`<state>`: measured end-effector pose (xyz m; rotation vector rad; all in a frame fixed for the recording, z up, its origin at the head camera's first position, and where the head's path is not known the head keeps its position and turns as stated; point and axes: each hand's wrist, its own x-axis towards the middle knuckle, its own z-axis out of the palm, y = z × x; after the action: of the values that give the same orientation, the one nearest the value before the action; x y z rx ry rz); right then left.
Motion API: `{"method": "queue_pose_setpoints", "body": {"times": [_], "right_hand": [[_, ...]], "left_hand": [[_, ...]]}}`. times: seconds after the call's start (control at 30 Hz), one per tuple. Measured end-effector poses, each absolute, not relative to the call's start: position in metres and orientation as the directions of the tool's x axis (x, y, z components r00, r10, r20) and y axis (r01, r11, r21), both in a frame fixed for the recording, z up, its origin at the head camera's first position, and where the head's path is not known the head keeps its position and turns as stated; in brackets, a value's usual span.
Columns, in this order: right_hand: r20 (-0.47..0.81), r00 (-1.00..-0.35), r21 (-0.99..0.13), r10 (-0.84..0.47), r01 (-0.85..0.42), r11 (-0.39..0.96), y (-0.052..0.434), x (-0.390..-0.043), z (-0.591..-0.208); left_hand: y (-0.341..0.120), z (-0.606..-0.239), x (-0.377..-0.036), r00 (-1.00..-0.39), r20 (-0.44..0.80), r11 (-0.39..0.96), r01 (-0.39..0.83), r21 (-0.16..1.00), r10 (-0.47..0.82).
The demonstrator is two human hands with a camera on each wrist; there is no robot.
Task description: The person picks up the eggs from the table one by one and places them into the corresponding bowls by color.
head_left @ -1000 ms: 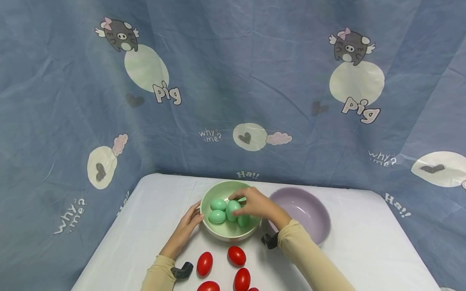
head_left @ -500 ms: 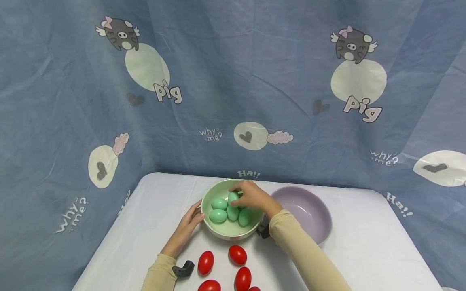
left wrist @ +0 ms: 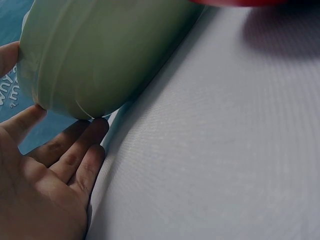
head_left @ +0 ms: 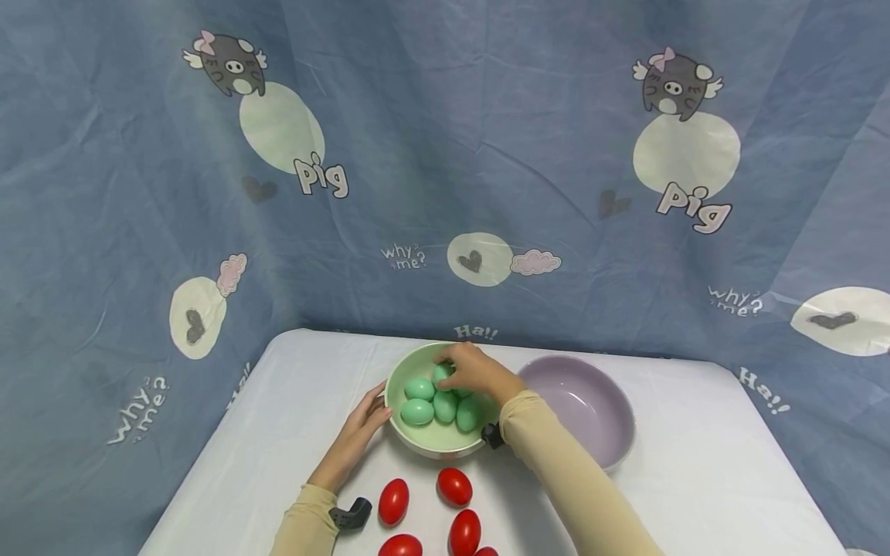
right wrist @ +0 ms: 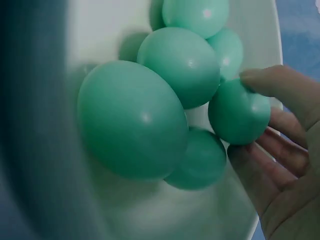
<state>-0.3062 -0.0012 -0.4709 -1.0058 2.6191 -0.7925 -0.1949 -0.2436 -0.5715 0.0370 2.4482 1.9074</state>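
Observation:
A pale green bowl [head_left: 434, 443] stands on the white table, holding several green toy eggs [head_left: 417, 411]. Inside it, toward the back, my right hand [head_left: 478, 372] pinches one green egg [right wrist: 239, 116] between thumb and fingers; this egg sits right beside the others. On the bowl's left side, my left hand [head_left: 356, 434] rests its fingertips against the outer wall. In the left wrist view its fingers [left wrist: 90, 165] are nearly straight, reaching under the curve of the wall.
A purple bowl [head_left: 612, 421] stands just right of the green one, partly behind the right forearm. Several red toy eggs [head_left: 455, 487] lie on the table [head_left: 709, 463] in front of the bowls. A blue patterned cloth [head_left: 417, 154] hangs behind.
My right hand has moved toward the back of the green bowl with the green egg, uncovering eggs nearer the front. The left hand stays at the bowl's side.

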Motion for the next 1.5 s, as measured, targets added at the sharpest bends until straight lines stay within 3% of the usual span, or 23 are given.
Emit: {"method": "queue_pose_setpoints", "body": {"times": [0.47,0.67,1.07,1.5], "right_hand": [[-0.148,-0.699,-0.387,-0.700,-0.611,0.691,-0.008,-0.303,-0.468],[-0.199,-0.704,-0.364,-0.682,-0.593,0.718,-0.011,-0.305,-0.463],[-0.242,-0.706,-0.423,-0.665,-0.540,0.728,-0.008,-0.309,-0.461],[-0.062,-0.699,-0.546,-0.712,-0.574,0.611,0.026,-0.301,-0.467]], "left_hand": [[-0.243,-0.570,-0.194,-0.999,-0.011,0.251,0.001,0.968,0.046],[-0.243,-0.568,-0.195,-0.999,-0.009,0.248,0.001,0.969,0.042],[-0.241,-0.567,-0.194,-0.999,-0.037,0.225,-0.028,0.974,0.036],[-0.241,-0.565,-0.192,-0.999,-0.040,0.247,-0.030,0.969,0.035]]}}
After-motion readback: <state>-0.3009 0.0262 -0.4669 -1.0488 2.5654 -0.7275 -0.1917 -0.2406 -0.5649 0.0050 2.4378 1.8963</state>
